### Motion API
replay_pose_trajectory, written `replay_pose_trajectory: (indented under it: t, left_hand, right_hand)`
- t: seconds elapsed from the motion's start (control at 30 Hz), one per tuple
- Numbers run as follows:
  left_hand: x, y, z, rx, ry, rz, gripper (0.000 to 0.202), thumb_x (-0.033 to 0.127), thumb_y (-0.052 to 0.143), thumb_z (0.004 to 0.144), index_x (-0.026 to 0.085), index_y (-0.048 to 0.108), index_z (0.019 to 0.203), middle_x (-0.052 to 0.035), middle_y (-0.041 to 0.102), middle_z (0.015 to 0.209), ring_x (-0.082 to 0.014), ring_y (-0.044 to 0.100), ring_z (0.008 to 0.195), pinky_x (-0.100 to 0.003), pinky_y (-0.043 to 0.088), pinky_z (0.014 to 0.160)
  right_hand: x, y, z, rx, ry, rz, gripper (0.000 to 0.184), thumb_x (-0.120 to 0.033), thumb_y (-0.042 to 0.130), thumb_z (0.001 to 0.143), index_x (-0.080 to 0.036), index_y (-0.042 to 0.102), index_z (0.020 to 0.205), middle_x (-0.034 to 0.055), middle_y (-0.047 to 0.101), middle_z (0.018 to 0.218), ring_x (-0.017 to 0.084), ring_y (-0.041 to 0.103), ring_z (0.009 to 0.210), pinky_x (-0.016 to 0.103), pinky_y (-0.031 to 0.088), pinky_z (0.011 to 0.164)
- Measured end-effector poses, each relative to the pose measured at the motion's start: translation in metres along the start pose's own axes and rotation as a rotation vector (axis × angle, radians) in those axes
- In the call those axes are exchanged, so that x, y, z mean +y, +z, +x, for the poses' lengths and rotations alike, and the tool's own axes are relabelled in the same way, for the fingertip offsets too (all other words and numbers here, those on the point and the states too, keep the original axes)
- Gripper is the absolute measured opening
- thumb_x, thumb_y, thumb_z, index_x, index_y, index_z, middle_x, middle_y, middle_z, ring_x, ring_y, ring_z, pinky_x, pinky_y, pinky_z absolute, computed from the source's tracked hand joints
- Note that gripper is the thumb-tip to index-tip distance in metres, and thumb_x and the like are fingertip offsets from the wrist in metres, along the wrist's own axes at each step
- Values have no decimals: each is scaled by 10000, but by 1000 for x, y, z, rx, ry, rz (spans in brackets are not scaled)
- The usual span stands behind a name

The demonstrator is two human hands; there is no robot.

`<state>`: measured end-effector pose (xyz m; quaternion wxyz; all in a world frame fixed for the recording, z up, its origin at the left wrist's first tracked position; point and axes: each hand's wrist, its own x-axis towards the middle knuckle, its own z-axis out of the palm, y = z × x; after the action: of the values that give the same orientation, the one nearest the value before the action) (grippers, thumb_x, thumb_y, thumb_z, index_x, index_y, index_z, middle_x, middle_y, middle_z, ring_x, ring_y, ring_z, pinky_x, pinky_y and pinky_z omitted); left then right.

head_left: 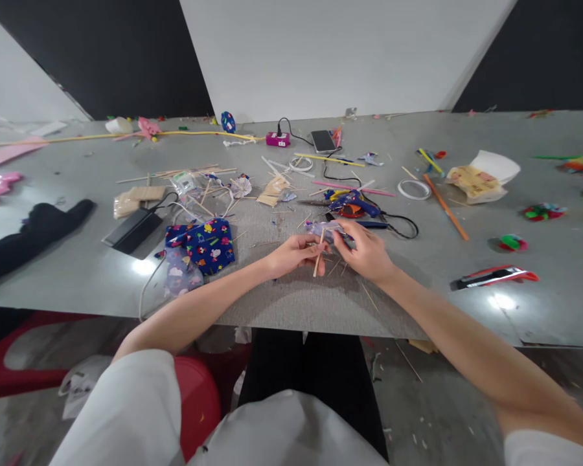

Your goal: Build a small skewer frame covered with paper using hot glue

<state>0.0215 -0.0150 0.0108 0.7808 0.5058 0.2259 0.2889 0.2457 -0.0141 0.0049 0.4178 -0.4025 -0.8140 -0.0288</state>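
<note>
Between the thumb and fingers of my left hand (298,254) is a thin wooden stick (317,260), slanting down toward me. My right hand (366,251) is closed close beside it, its fingertips at a crumpled pale purple patterned piece (323,226) that looks like fabric or film. Which fingers bear on that piece is partly hidden. Just beyond my hands lies a blue glue gun (355,203) with its black cord. Loose thin sticks (370,298) lie on the table under and around my hands.
Left of my hands are a blue patterned cloth (208,246) and a black power adapter (135,230). A red utility knife (495,277) lies at the right, near an orange stick (445,207) and a white ring (414,189). A phone (323,141) rests at the back.
</note>
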Motion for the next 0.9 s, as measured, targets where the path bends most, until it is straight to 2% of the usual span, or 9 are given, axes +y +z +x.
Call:
replay_pose_trajectory:
  t: [0.9]
  left_hand:
    - [1,1,1,13,-41,-4,474,538,811,881,135,614,1035,-67,721,701,-174,722,658,-273,513,681]
  right_hand:
    - [-2,-2,2,-39,28,55,301,-281,522,1059,-215,623,1335,114,776,1218,253,768,1110,408,641,972]
